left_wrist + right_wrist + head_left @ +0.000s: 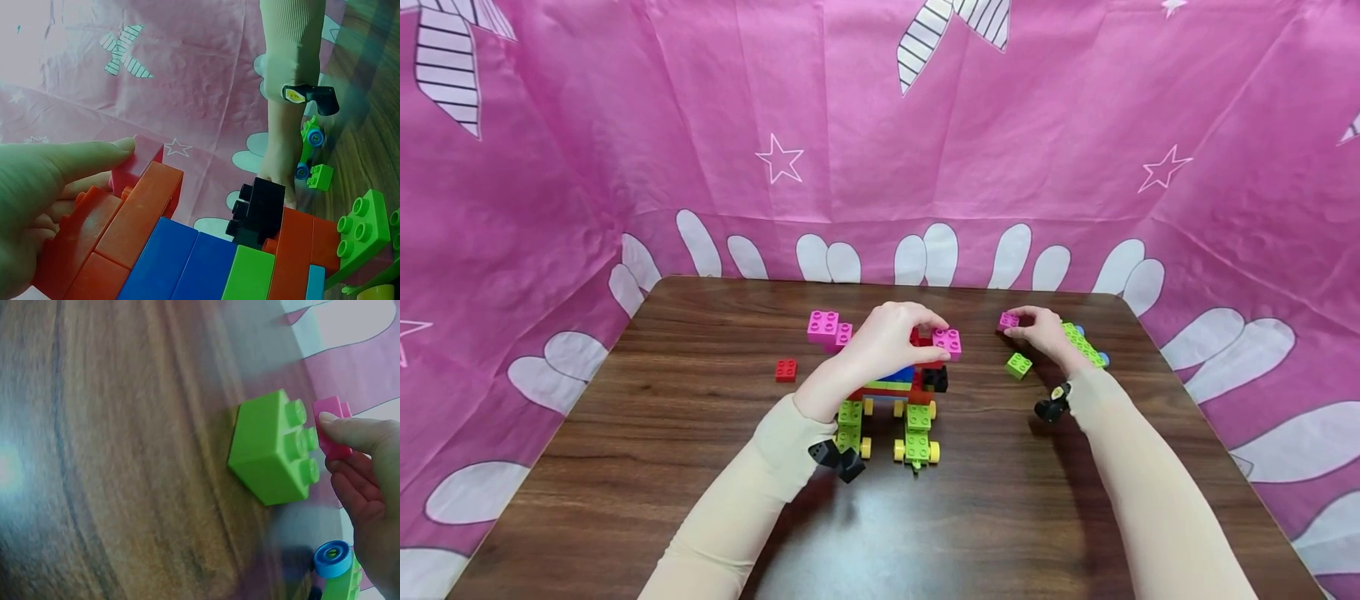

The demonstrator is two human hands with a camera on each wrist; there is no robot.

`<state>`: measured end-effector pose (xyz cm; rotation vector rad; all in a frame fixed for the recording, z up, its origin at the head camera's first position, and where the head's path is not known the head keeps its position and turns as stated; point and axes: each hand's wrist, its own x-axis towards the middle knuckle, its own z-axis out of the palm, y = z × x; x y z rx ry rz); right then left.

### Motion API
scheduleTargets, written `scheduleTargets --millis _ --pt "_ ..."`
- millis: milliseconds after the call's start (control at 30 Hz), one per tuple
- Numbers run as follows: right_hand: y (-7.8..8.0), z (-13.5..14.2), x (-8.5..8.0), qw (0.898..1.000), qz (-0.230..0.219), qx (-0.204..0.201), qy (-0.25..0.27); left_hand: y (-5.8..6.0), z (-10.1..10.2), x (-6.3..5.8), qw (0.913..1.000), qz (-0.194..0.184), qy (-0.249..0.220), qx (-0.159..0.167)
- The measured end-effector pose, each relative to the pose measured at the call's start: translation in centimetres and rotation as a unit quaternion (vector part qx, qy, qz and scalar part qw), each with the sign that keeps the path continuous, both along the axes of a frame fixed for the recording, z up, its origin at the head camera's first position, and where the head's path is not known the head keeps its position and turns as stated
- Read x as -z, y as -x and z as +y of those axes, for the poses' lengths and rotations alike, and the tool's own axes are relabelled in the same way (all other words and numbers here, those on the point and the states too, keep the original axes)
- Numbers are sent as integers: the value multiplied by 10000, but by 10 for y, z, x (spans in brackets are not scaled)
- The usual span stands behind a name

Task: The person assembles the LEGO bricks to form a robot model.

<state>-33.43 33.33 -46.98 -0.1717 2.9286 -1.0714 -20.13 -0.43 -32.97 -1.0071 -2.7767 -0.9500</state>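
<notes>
A block model of red, blue, black and green bricks (895, 379) stands mid-table on green bases with yellow wheels (917, 442). Over its top, my left hand (887, 337) pinches a pink brick (947, 342) between thumb and fingers; in the left wrist view that pink brick (140, 159) sits right at the model's upper red brick (150, 200). Off to the right, my right hand (1045, 332) pinches a second pink brick (1008, 322), seen also in the right wrist view as a pink brick (332, 425) under the thumb.
A loose green brick (1018, 365) lies near my right hand, beside a green wheeled base (1084, 345) with blue wheels. Left of the model are a red brick (786, 370) and joined pink bricks (823, 326). A pink patterned cloth (865, 108) hangs behind the table.
</notes>
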Motion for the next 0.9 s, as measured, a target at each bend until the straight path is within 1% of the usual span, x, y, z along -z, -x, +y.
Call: scheduleTargets --millis 167,300,533,667,733,900 --pt "-4 -2 -7 9999 118 106 63 0 -1 0 9999 -6 -100 -5" --pt "-8 -2 -14 9997 240 108 29 0 -1 0 9999 1 -122 0" --pt "-16 -4 -32 9996 246 -61 -143 0 -1 1 9999 31 -137 -4" --pt "-22 -8 -43 9993 317 -164 -112 0 -1 1 9999 2 -145 -18" --pt "-25 -11 -48 9990 407 -173 -26 0 -1 1 9999 -35 -147 -23" --pt "-36 -24 -62 9968 619 -258 433 1 0 1 9999 -18 -127 -49"
